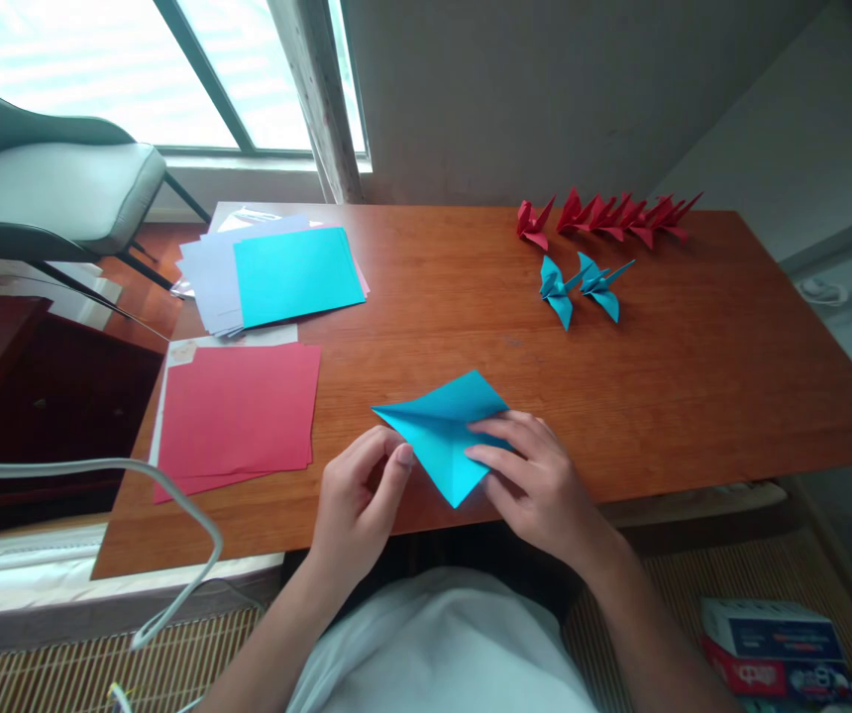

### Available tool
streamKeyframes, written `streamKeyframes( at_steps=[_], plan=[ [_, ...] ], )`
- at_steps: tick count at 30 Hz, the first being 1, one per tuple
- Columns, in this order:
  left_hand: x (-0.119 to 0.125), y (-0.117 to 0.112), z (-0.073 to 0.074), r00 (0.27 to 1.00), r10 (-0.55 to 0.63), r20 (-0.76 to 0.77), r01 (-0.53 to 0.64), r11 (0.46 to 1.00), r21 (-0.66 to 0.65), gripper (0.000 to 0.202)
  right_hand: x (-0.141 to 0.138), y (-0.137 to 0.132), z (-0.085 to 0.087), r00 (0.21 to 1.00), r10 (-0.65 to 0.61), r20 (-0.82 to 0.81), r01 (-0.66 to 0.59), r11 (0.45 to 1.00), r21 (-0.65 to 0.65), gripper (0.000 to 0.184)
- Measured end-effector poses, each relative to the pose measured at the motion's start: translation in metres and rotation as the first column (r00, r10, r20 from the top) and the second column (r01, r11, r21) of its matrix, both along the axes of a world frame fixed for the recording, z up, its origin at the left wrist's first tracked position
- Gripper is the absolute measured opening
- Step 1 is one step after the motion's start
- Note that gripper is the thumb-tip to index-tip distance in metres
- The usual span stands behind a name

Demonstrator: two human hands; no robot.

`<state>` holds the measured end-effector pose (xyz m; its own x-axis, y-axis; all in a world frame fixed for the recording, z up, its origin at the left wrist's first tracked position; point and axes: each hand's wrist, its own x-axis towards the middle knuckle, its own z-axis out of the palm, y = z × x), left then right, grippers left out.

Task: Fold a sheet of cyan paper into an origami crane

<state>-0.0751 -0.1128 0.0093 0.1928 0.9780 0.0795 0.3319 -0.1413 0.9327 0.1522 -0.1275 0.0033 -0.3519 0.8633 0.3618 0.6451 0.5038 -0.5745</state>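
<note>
A blue sheet of origami paper (433, 426), folded with creases showing, is held near the front edge of the table. My left hand (363, 485) has thumb and index finger closed at its lower left edge. With fingers on top and the thumb at the underside, my right hand (534, 475) grips the paper's right side. Beyond, two blue paper cranes (598, 285) stand on the table. Behind them is a row of several red paper cranes (619, 216).
Blue sheets (299, 275) lie on white papers (207, 282) at the table's far left. Red sheets (240, 411) are nearer on that side. A chair (61, 188) stands beyond the left edge. A white cable (173, 495) crosses the lower left. Boxes (775, 644) sit at lower right.
</note>
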Motion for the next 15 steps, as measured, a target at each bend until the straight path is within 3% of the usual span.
streamKeyframes(
  at_steps=[2,4,6,10,13,15],
  plan=[
    [0.0,-0.001,0.001,0.996,0.063,-0.065,-0.056,0.993,0.107,0.024,0.002,-0.003,-0.002,1.0,0.013,0.014,-0.012,0.998,-0.06,0.024],
    [0.004,-0.002,0.002,0.979,0.126,-0.163,-0.082,0.964,0.255,0.015,0.002,-0.004,-0.002,0.999,0.03,-0.012,-0.032,0.992,-0.124,0.038],
    [0.009,-0.003,0.003,0.943,0.161,-0.291,-0.044,0.928,0.371,0.004,0.002,-0.003,-0.003,0.998,0.029,-0.049,-0.037,0.983,-0.178,0.046],
    [0.018,-0.002,-0.003,0.825,0.078,-0.56,0.153,0.922,0.354,0.01,-0.004,0.007,-0.008,0.992,-0.119,-0.042,0.106,0.965,-0.238,0.045],
    [0.018,0.0,-0.014,0.726,0.065,-0.685,0.224,0.919,0.325,0.025,-0.008,0.016,-0.014,0.959,-0.277,-0.065,0.248,0.926,-0.284,0.049],
    [0.016,0.0,-0.019,0.698,0.071,-0.713,0.24,0.914,0.326,0.033,-0.008,0.022,-0.016,0.938,-0.328,-0.108,0.279,0.904,-0.325,0.053]
  ],
)
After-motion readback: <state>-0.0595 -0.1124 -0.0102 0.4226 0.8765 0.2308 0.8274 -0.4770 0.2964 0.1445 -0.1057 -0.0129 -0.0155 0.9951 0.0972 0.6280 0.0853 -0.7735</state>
